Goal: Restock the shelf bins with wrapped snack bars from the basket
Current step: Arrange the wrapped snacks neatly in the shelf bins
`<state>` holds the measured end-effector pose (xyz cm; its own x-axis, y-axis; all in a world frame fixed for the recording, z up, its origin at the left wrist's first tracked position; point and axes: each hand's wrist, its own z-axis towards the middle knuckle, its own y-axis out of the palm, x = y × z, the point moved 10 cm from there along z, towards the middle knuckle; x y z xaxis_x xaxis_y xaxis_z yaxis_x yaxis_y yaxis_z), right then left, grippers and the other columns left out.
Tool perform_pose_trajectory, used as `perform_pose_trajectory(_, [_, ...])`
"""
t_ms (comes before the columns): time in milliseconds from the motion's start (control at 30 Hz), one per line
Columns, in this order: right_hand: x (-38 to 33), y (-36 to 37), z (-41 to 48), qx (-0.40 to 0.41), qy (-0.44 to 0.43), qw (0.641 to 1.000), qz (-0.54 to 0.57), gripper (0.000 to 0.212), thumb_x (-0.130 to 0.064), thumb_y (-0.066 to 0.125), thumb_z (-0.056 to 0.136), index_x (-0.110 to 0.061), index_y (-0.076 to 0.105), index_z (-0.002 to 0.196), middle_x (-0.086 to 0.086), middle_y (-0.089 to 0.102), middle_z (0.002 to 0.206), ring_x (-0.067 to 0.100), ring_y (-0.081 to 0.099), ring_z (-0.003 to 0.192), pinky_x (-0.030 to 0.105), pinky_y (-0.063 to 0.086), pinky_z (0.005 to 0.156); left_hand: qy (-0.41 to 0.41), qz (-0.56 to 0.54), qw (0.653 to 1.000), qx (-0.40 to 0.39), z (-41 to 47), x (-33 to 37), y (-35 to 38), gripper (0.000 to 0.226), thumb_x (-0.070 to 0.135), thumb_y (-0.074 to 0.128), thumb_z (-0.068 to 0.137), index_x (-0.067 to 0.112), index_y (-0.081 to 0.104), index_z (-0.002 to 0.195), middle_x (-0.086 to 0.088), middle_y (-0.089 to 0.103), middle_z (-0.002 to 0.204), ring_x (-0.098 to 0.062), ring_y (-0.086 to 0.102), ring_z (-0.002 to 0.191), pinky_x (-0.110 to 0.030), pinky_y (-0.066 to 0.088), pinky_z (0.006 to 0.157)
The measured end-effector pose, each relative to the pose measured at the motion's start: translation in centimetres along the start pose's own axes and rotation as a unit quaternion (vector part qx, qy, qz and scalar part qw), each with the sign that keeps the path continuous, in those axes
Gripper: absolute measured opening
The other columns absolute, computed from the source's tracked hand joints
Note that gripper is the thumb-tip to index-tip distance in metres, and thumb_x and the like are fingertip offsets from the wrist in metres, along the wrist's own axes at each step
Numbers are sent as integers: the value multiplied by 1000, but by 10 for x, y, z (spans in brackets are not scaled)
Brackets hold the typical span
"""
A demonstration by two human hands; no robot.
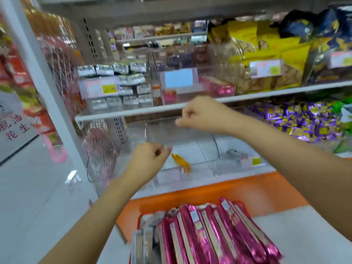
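The step in hand, as I judged, was opening the clear plastic shelf bin (pixel 202 166) in the middle of the frame. The right hand (pixel 202 115) seemed to pinch the raised transparent lid (pixel 163 130); it should be lifted fully before loading. The left hand (pixel 148 161) was curled, but I cannot tell if it held anything. The long snack bars in shiny pink foil wrappers (pixel 219 235) lay packed in the red basket (pixel 140 220) at the bottom of the frame.

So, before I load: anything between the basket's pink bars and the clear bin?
Nothing visible blocks the pink foil-wrapped bars: the right hand seems to pinch the clear plastic bin's lid up; only a yellow wrapper lies inside. The left hand hovers nearby.
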<state>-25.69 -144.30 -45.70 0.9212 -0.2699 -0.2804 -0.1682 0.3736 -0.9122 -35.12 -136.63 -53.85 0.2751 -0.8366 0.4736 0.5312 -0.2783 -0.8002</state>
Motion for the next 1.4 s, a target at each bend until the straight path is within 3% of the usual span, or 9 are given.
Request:
perform_pose_trajectory(333, [83,248,-182,-396,150,906,-25,48,-37,62,91,0,54,121,14,61,111,25,55,92,31,42,73,-221,-65,929,-289,-138,-109,205,46,36,63,88,14,45,52,7,31,45,-7,37,45,-26,28,54])
perform_pose_trajectory(467, [94,291,-219,-348,227,909,36,72,-50,61,89,-6,39,142,19,25,154,35,34,137,44,33,111,-285,-80,926,-233,-159,-109,218,53,49,65,84,19,34,54,5,32,48,-7,32,41,-24,27,46])
perform_pose_trajectory(667, [88,305,-211,-242,257,936,13,54,-42,37,101,-11,39,145,12,15,158,35,7,145,43,12,118,-339,-75,917,-197,-160,-86,232,43,42,74,78,8,55,95,5,50,62,-4,47,47,-17,34,38])
perform_pose_trajectory(833, [79,307,-193,-258,307,910,108,43,-27,40,101,-4,48,137,15,30,153,28,15,145,43,11,120,-344,-72,905,-240,-153,-86,232,28,26,72,80,20,50,64,6,51,63,-5,47,51,-16,39,46])
perform_pose_trajectory(933, [83,304,-184,-239,331,898,162,34,-13,44,96,-2,56,125,15,55,130,24,58,104,35,50,83,-402,-134,873,-241,-158,-100,238,25,19,74,81,14,52,71,1,53,72,-14,56,67,-24,51,66])
perform_pose_trajectory(1033, [87,308,-184,-249,343,888,180,19,-9,44,92,-6,57,106,5,56,89,14,46,66,26,34,51,-457,-213,836,-217,-164,-108,241,36,10,75,80,-2,56,108,-11,57,105,-27,57,109,-32,50,87])
perform_pose_trajectory(1167, [97,302,-177,-232,382,867,218,31,1,42,88,-14,32,62,0,29,61,11,27,50,24,21,46,-478,-256,819,-188,-159,-107,239,44,2,70,82,-8,53,121,-12,61,110,-27,58,109,-30,48,87])
perform_pose_trajectory(1267, [103,302,-175,-228,418,831,288,13,0,49,89,1,56,100,4,49,81,10,39,61,20,34,52,-491,-308,789,-205,-155,-100,244,39,-3,69,81,-6,54,117,-12,62,115,-30,59,111,-37,45,100])
perform_pose_trajectory(1400, [106,308,-178,-290,394,815,311,48,-10,60,90,-2,47,135,10,51,134,13,54,93,23,51,78,-490,-290,784,-249,-158,-98,248,58,7,74,79,0,46,130,-16,54,129,-27,52,123,-36,44,102])
